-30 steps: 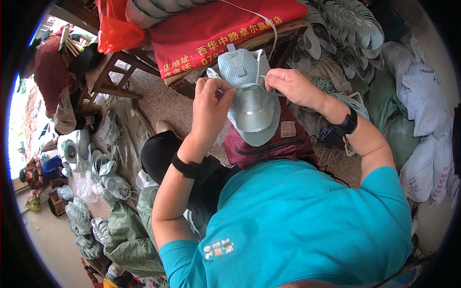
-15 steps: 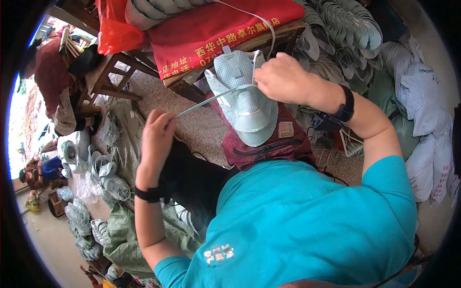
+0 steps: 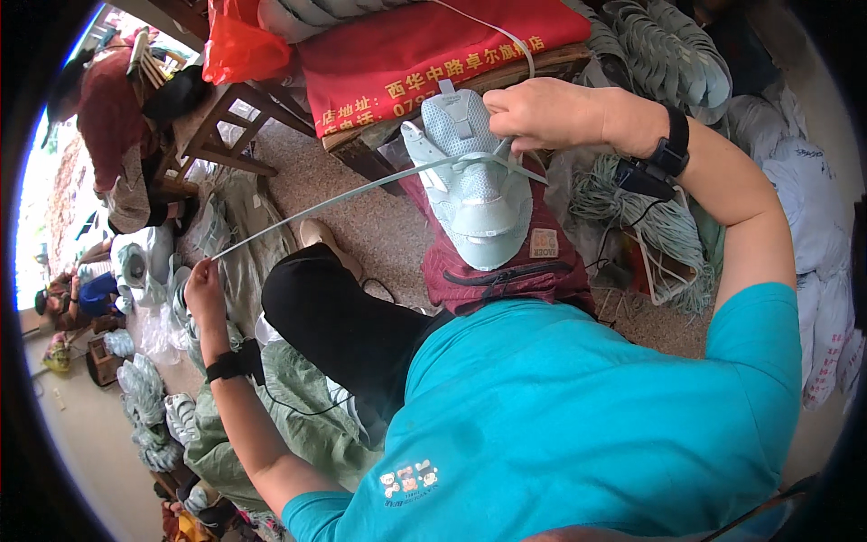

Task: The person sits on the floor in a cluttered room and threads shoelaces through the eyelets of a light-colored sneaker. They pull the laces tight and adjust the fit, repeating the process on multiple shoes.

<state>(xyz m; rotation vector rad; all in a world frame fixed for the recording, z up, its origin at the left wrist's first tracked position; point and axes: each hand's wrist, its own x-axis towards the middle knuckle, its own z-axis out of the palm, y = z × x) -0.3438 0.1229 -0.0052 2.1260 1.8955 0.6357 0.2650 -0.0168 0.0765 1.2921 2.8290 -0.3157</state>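
A pale green shoe upper (image 3: 474, 194) lies on a dark red cloth (image 3: 510, 266) across my lap. My right hand (image 3: 542, 113) rests on its top edge and pinches the lace there. A long flat pale green lace (image 3: 352, 194) runs taut from the upper out to the far left. My left hand (image 3: 203, 289) holds the lace's far end, arm stretched out to the side. Both wrists wear black bands.
A red banner (image 3: 424, 54) covers a low wooden bench ahead, with an orange-red bag (image 3: 244, 45) at its left. Piles of pale green uppers lie at the left (image 3: 153, 406) and upper right (image 3: 668, 54). Loose laces (image 3: 659, 221) sit at the right. Another person (image 3: 117, 117) sits at the far left.
My left hand left the shoe upper and swung far out to the left, drawing the lace through and pulling it taut. My right hand stayed on the upper.
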